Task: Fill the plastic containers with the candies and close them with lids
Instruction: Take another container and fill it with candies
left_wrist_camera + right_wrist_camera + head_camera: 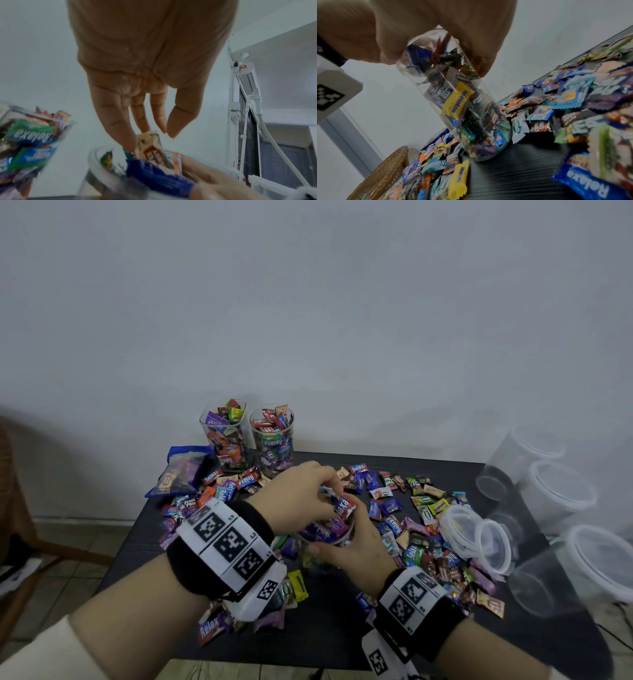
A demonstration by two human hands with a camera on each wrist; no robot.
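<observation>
Both hands meet over one clear plastic container (462, 102) standing on the black table (342, 642). The right hand (356, 546) wraps its curled fingers around the container's upper wall, gripping it upright among the sweets. The left hand (301, 494) hangs just above the mouth, fingers pointing down and bunched loosely over a cream-and-red wrapped candy (150, 148) at the top of the pile inside; whether the fingertips pinch it or only touch it cannot be told. The container is packed nearly to its rim, a yellow Mentos wrapper (457, 101) pressed against its wall. Loose candies (411, 508) lie scattered across the table on every side of it. Behind, against the wall, stand two filled containers (270, 440) side by side without lids, and a blue bag (181, 470) lies just left of them. To the right, clear lids (476, 539) rest at the edge of the candy spread, with empty containers (558, 498) lying farther right.
</observation>
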